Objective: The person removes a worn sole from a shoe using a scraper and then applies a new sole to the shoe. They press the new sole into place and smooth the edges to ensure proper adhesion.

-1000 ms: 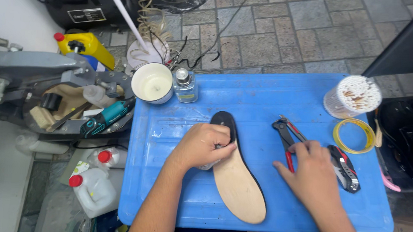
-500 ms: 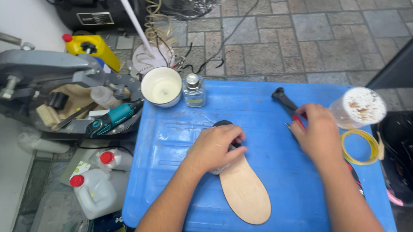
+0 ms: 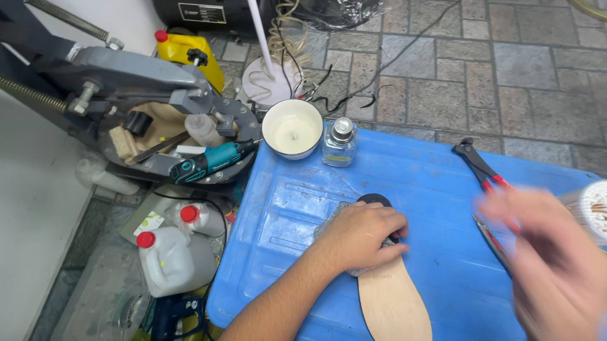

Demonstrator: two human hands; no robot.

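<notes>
Left hand (image 3: pixel 361 236) lies palm down, fingers curled, pinning the tan shoe insole (image 3: pixel 393 309) flat near the blue worktop's (image 3: pixel 429 178) front edge. Right hand (image 3: pixel 554 266) is raised by the right edge, just a blur around red-handled pliers (image 3: pixel 483 167); can't tell its grip.

Both forearms are bare, with no sleeves in view. The left hand (image 3: pixel 361 237) wears no glove, ring or watch. The right hand (image 3: pixel 557 277) is motion-blurred; no glove shows.
</notes>
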